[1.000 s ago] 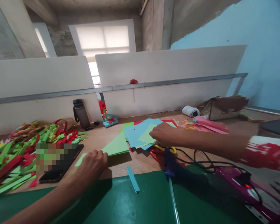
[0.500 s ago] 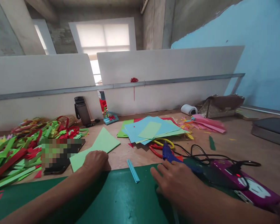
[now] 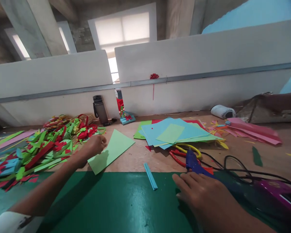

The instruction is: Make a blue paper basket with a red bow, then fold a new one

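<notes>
My left hand (image 3: 94, 147) hovers over the left part of a pale green paper sheet (image 3: 116, 147), its fingers curled together; whatever they pinch, if anything, is hidden. On the right, my right hand (image 3: 199, 189) is low over the green mat (image 3: 131, 207), fingers stretched forward and slightly apart. Just beyond its fingertips is a blue glue gun (image 3: 192, 160), partly covered by the hand. Between the hands, a folded light-blue paper strip (image 3: 150, 176) lies across the mat's far edge. Scissors with red and yellow handles (image 3: 196, 151) lie behind the glue gun.
A stack of coloured paper (image 3: 152, 132) lies at the middle back. Green and red paper strips (image 3: 46, 152) are heaped left. Behind stand a dark bottle (image 3: 100, 110) and a small paper-decorated stand (image 3: 127, 119). Black cables (image 3: 237, 171) run toward a purple power strip (image 3: 278, 194).
My left hand has lifted off the table and moved left over the pale green sheet. The dark phone beside that sheet no longer shows. The view has turned left; my right hand stays by the glue gun.
</notes>
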`<state>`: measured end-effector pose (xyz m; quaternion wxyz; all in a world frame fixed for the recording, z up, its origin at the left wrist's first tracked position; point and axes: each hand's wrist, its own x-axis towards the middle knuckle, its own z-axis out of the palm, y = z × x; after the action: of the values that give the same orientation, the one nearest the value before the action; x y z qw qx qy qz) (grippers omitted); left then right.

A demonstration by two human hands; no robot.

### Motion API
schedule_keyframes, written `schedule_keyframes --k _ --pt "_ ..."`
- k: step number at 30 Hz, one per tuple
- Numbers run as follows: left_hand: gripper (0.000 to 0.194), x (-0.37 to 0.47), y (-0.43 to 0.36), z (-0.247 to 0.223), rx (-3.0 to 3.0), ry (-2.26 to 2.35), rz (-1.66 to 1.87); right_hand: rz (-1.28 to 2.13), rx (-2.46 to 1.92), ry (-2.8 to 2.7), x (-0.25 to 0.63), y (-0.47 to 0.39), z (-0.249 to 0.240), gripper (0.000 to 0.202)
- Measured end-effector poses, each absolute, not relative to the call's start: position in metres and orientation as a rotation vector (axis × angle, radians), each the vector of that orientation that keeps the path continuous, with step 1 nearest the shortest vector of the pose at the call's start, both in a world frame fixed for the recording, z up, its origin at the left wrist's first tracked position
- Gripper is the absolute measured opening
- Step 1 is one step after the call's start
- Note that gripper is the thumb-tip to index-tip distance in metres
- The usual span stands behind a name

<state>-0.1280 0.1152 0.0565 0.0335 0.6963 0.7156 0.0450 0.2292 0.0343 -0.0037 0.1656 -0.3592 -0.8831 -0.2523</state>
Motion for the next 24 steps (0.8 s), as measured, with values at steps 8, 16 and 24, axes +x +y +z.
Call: schedule_keyframes --k 8,16,24 --pt "0.025 -0.108 0.12 0.016 2.308 2.125 -0.042 -0.752 -0.954 -2.432 0.228 0.036 -0.012 0.016" --pt "0.023 -0.054 0.122 0.02 2.648 1.894 0.143 -0.756 -0.871 -2.361 0.217 0.035 0.004 0.009" --pt "0.025 0.046 0.155 0.034 2.913 1.521 0.143 -0.802 -1.176 -2.434 0.207 0.05 0.014 0.013"
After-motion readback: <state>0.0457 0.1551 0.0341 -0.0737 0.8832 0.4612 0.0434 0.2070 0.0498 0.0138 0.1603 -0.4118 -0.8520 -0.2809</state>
